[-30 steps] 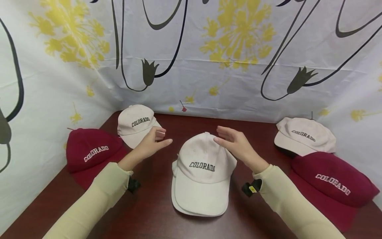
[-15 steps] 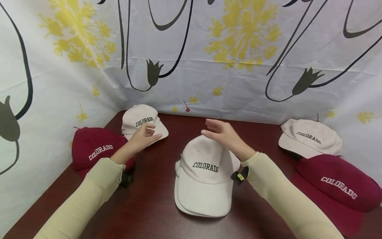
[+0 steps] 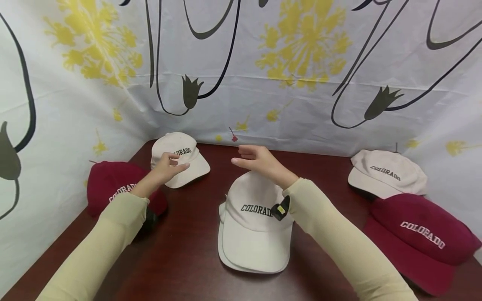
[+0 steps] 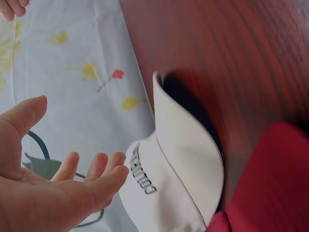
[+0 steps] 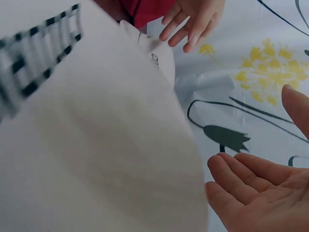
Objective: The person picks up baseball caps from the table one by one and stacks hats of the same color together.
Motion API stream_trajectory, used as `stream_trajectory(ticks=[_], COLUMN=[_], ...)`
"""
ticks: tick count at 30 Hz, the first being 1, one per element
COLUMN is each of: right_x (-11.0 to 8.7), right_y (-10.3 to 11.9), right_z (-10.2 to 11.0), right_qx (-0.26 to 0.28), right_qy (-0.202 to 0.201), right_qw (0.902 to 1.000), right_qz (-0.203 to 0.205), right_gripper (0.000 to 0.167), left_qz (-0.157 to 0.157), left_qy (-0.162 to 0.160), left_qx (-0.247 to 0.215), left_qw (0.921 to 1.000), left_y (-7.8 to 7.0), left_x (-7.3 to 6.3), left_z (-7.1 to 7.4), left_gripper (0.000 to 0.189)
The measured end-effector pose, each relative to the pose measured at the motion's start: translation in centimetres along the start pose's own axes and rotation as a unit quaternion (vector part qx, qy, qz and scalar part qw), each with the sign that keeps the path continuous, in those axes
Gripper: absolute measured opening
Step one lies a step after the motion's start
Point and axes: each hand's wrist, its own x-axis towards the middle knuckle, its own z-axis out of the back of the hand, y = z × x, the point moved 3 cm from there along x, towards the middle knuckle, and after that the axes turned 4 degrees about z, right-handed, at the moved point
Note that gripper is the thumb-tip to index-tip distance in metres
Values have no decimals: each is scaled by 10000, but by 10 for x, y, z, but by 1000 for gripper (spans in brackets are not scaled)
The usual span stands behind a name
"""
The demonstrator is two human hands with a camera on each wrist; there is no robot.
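My left hand (image 3: pixel 162 170) hovers with relaxed fingers in front of the white cap (image 3: pixel 192 169) at the back left, covering part of its COLORADO lettering. In the left wrist view that cap (image 4: pixel 181 145) lies beyond my fingertips, and nothing is between thumb and fingers. My right hand (image 3: pixel 261 162) is held above the crown of the stacked white caps (image 3: pixel 256 246) in the middle, fingers loosely bent and holding nothing. The right wrist view shows the near white cap (image 5: pixel 111 145) large and close, beside my right palm (image 5: pixel 265 198).
A dark red cap (image 3: pixel 113 179) sits at the left, partly behind my left forearm. On the right are another white cap (image 3: pixel 391 169) and a dark red cap (image 3: pixel 425 234). All rest on a reddish-brown table (image 3: pixel 180 242), with a patterned cloth (image 3: pixel 241 100) hanging around it.
Both hands have moved left: the left one from beside the back-left white cap to in front of it, the right one across the middle stack's crown. The caps stay where they were.
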Motion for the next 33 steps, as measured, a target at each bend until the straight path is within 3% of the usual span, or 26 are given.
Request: stream_trajectory(ticks=[7, 18, 30, 33], right_x=[16, 43, 81, 91], right_y=[12, 28, 26, 27], right_z=[-20, -53, -78, -85], right_qx=[-6, -196, -205, -279], right_qy=[270, 464, 409, 326], right_qw=[9996, 9986, 9976, 9976], right_qz=[-3, -154, -519, -550], right_gripper=[63, 63, 66, 56], left_qz=[297, 483, 1223, 1335], left_qy=[-151, -284, -426, -445], left_qx=[116, 159, 133, 92], left_qw=[9994, 9983, 9915, 9900], left_y=[7, 17, 31, 34], left_x=[8, 23, 41, 45], left_z=[12, 19, 26, 29], left_gripper=[65, 67, 70, 70])
